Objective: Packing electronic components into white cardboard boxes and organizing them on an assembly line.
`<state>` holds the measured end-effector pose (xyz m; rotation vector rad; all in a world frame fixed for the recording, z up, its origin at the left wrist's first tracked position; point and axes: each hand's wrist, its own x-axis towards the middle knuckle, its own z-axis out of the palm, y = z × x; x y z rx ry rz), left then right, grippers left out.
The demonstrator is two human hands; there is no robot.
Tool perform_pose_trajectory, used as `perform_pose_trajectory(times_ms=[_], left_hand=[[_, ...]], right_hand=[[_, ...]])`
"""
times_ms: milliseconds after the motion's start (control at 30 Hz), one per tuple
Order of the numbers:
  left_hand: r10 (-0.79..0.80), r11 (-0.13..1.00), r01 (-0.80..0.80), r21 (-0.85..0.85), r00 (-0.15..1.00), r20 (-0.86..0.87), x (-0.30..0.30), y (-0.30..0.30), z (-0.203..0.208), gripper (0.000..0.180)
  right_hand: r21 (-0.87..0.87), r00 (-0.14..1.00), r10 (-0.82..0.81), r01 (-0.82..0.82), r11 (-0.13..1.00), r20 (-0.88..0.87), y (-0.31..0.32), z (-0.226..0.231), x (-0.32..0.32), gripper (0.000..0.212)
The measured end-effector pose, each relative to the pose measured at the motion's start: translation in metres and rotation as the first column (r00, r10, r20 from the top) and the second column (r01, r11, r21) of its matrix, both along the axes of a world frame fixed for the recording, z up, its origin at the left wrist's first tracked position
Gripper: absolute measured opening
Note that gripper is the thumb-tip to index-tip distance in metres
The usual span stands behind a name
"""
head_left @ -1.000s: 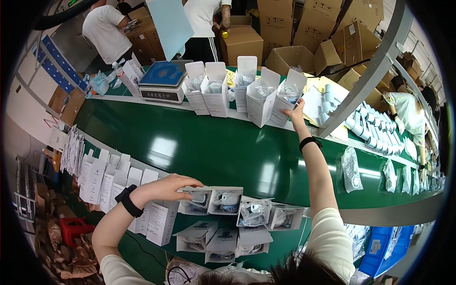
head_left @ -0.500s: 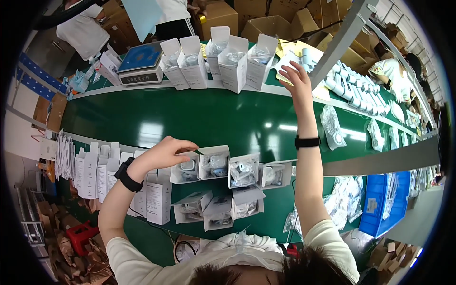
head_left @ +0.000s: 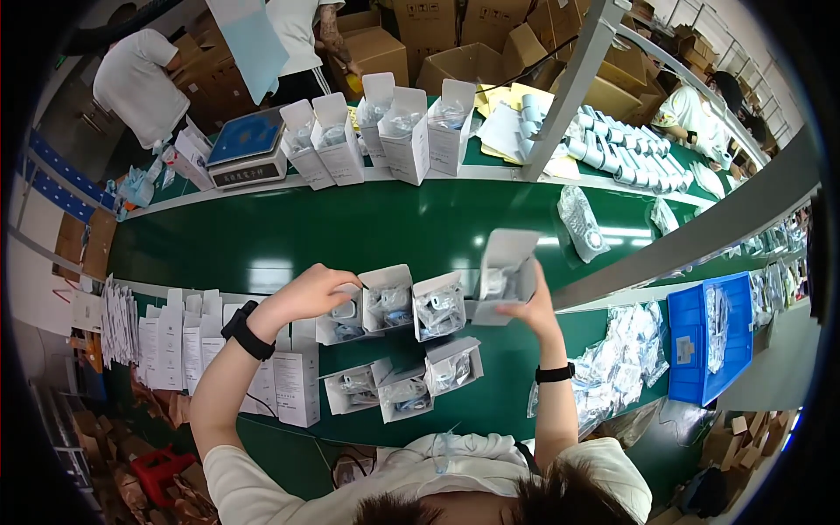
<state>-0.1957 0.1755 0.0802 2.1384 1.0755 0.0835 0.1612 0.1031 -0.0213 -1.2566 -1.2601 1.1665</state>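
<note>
My right hand [head_left: 536,308] grips a white open-topped box [head_left: 507,289] at the right end of the near row. Its lid flap stands up and a clear-bagged item shows inside. My left hand [head_left: 317,292] is closed at the left end of that row, its fingertips at the edge of an open box [head_left: 385,302] of bagged parts; whatever they pinch is too small to make out. Between the hands sits another white box [head_left: 440,306] with bagged contents. Closer to me, a second row of open boxes [head_left: 406,398] holds similar clear bags.
Upright white boxes [head_left: 405,136] and a scale [head_left: 251,144] line the far shelf. A bagged item [head_left: 582,226] lies on the green belt. Closed boxes [head_left: 296,385] stand at left; clear bags [head_left: 612,359] and a blue bin [head_left: 713,337] at right. A metal post [head_left: 577,92] rises beyond.
My right hand has come down from the far shelf to grip the rightmost box, which now sits farther back and tilted. My left hand stays near the left boxes.
</note>
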Motion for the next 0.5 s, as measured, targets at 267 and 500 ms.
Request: perform_pose_trajectory(times_ms=[267,500], left_hand=[[0.001,1.0,-0.001,-0.023,1.0,0.025,0.003,-0.003,0.008,0.021],[0.102,0.986,-0.1,-0.136,0.995,0.009,0.009,-0.012,0.017,0.022]], right_hand=[[0.289,0.787,-0.564,0.616,0.733,-0.25,0.216,-0.011,-0.002,0.094],[0.37,0.706,-0.688,0.601,0.709,0.171,0.308,-0.049,-0.005,0.1]])
